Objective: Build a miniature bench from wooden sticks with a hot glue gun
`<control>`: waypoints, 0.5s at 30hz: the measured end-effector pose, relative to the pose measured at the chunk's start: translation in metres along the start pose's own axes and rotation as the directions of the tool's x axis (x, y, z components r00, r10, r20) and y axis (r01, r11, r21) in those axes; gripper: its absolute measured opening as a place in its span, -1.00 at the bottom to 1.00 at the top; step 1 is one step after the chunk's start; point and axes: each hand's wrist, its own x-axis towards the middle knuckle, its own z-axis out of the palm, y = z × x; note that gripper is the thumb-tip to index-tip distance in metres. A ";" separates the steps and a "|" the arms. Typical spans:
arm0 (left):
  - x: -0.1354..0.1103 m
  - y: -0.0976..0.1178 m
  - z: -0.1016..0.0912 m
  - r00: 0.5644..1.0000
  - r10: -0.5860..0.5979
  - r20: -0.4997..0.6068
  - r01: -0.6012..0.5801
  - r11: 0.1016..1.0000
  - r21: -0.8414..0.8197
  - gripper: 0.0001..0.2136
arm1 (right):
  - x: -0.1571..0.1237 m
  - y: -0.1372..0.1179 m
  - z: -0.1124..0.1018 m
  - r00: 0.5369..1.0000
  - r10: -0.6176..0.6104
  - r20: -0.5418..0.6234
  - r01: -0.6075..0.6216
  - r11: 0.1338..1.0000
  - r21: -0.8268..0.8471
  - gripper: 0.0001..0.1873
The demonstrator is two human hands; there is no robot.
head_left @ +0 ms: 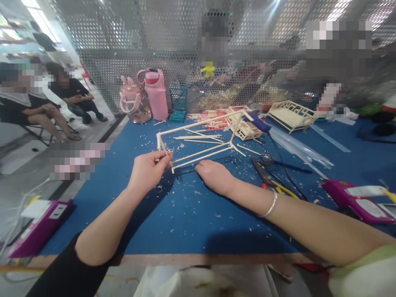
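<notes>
My left hand (150, 171) pinches the near left end of a frame of thin wooden sticks (201, 158), holding it tilted above the blue tabletop. The frame's long bars run to the right, ending in joined slanting sticks. Below the near bar, my right hand (215, 175) is low at the table with its fingers curled closed; whatever is in them, if anything, is hidden. A blue glue gun (258, 122) with a dark cord lies behind the frame's right end. Loose wooden sticks (198, 137) lie beyond the frame.
Pliers (262, 171) and other hand tools lie to the right. Small wooden models (291, 115), clear plastic strips (300, 146), a pink bottle (156, 97) and a clear jug (136, 107) stand or lie farther back. Purple power strips (41, 227) flank both sides. Wood scraps litter the blue tabletop (192, 227).
</notes>
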 end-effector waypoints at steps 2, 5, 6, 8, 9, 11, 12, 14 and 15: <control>0.000 0.000 0.000 1.000 0.006 0.000 -0.006 1.000 -0.003 -0.67 | 0.003 0.002 0.003 0.999 0.035 -0.027 -0.034 0.999 0.034 -0.72; 0.000 0.000 -0.002 1.000 0.000 -0.007 0.000 1.000 -0.028 -0.67 | 0.008 0.006 0.009 0.993 0.091 -0.077 -0.082 0.991 0.109 -0.74; -0.001 0.000 -0.002 1.000 -0.004 -0.008 0.004 0.999 -0.038 -0.68 | 0.009 0.008 0.011 0.990 0.108 -0.094 -0.094 0.986 0.139 -0.74; -0.001 0.000 -0.003 1.000 -0.011 -0.008 0.010 0.999 -0.052 -0.70 | 0.009 0.011 0.012 0.982 0.142 -0.128 -0.114 0.972 0.205 -0.76; -0.001 0.001 -0.003 1.000 -0.014 -0.010 0.013 0.998 -0.057 -0.70 | 0.009 0.013 0.012 0.976 0.161 -0.143 -0.124 0.964 0.237 -0.76; -0.001 0.002 -0.004 1.000 -0.019 -0.016 0.018 0.998 -0.067 -0.70 | 0.006 0.017 0.010 0.965 0.206 -0.166 -0.151 0.944 0.295 -0.76; 0.000 0.003 -0.004 1.000 -0.023 -0.021 0.022 0.997 -0.075 -0.71 | 0.003 0.021 0.009 0.958 0.231 -0.172 -0.167 0.933 0.320 -0.75; -0.001 0.004 -0.005 0.999 -0.032 -0.030 0.029 0.995 -0.093 -0.73 | -0.003 0.028 0.007 0.945 0.279 -0.174 -0.204 0.913 0.355 -0.72; -0.001 0.005 -0.005 0.999 -0.035 -0.032 0.032 0.995 -0.100 -0.74 | -0.007 0.031 0.005 0.939 0.299 -0.173 -0.221 0.905 0.363 -0.70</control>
